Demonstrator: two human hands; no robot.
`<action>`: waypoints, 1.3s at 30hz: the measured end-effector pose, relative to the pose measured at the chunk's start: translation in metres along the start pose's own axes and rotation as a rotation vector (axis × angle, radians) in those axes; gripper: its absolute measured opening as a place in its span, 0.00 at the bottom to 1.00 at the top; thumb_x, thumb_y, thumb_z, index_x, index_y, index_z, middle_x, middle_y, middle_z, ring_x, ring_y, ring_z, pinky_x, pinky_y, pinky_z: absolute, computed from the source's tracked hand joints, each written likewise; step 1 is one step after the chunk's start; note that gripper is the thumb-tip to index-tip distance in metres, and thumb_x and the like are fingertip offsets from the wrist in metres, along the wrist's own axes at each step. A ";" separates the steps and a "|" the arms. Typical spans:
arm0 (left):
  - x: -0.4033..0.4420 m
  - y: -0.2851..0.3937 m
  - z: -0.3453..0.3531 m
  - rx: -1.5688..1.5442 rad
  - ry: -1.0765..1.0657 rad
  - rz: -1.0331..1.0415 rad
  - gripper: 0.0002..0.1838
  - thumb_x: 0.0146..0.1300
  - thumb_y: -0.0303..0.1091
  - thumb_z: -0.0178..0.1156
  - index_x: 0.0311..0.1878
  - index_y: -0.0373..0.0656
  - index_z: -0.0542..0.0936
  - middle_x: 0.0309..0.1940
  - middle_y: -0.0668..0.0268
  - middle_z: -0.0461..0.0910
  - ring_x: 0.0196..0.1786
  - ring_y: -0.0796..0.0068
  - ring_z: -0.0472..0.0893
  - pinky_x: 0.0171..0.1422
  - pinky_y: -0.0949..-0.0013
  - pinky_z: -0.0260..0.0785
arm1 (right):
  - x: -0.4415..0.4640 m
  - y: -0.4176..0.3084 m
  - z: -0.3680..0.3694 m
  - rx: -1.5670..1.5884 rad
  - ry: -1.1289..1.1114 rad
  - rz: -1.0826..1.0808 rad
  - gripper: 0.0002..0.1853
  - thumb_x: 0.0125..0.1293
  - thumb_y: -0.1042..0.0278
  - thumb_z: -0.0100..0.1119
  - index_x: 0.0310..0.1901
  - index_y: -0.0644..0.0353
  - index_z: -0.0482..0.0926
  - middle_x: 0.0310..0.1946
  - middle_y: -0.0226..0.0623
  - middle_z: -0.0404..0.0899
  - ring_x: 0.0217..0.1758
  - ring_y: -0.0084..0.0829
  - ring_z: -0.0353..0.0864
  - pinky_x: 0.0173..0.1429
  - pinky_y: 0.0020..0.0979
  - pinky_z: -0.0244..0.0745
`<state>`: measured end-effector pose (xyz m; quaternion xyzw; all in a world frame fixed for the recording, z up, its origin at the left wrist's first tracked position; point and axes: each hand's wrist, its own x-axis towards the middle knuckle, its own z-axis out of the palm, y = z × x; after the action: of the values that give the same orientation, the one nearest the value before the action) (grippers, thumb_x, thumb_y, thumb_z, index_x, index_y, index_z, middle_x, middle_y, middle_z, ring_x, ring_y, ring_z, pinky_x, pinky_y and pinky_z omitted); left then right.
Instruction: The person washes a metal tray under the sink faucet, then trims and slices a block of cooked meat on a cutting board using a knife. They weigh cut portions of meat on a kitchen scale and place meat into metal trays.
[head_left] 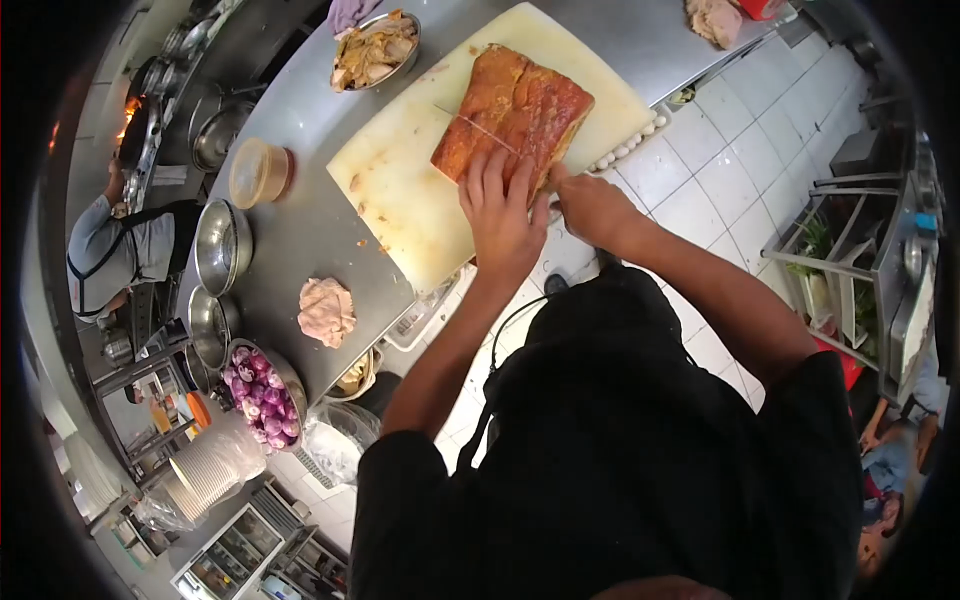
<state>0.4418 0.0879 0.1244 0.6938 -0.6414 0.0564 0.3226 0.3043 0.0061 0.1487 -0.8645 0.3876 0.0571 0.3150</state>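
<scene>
A large slab of browned, roasted-looking meat (520, 105) lies on a pale, stained cutting board (400, 190), with a thin light line across its top. My left hand (502, 200) rests on the near end of the slab, fingers spread. Beside the slab's lower right corner, my right hand (598, 208) is closed around something that the fingers mostly hide; a blade cannot be made out clearly.
Left on the steel table (300, 240) are raw meat (327, 312), a lidded tub (260, 173), metal bowls (222, 247) and purple onions (262, 397). A bowl of meat pieces (377, 52) stands beyond the board. A co-worker (130, 245) stands near a flame at far left.
</scene>
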 end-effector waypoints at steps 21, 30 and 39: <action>0.101 -0.109 -0.049 0.074 0.068 -0.896 0.49 0.40 0.55 0.76 0.61 0.31 0.67 0.61 0.43 0.67 0.67 0.46 0.66 0.69 0.54 0.61 | -0.162 0.098 -0.061 0.150 0.243 0.292 0.16 0.67 0.60 0.60 0.43 0.63 0.67 0.27 0.58 0.77 0.34 0.61 0.77 0.39 0.53 0.70; 0.098 -0.148 -0.038 0.047 -0.069 -1.265 0.54 0.40 0.42 0.72 0.66 0.22 0.55 0.50 0.37 0.77 0.50 0.46 0.81 0.51 0.55 0.76 | -0.036 0.128 -0.133 0.308 -0.210 0.188 0.17 0.69 0.59 0.57 0.44 0.64 0.66 0.25 0.50 0.79 0.19 0.39 0.79 0.24 0.40 0.72; -0.008 -0.114 -0.085 -1.559 0.596 -1.162 0.30 0.59 0.35 0.55 0.66 0.36 0.66 0.59 0.54 0.74 0.61 0.53 0.74 0.70 0.49 0.64 | -0.014 0.152 -0.147 0.277 -0.502 -0.015 0.18 0.68 0.65 0.58 0.49 0.66 0.64 0.23 0.47 0.78 0.17 0.38 0.79 0.24 0.38 0.75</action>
<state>0.5747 0.1353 0.1443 0.4523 0.0435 -0.3724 0.8092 0.1657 -0.1480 0.1945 -0.7748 0.2954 0.2133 0.5167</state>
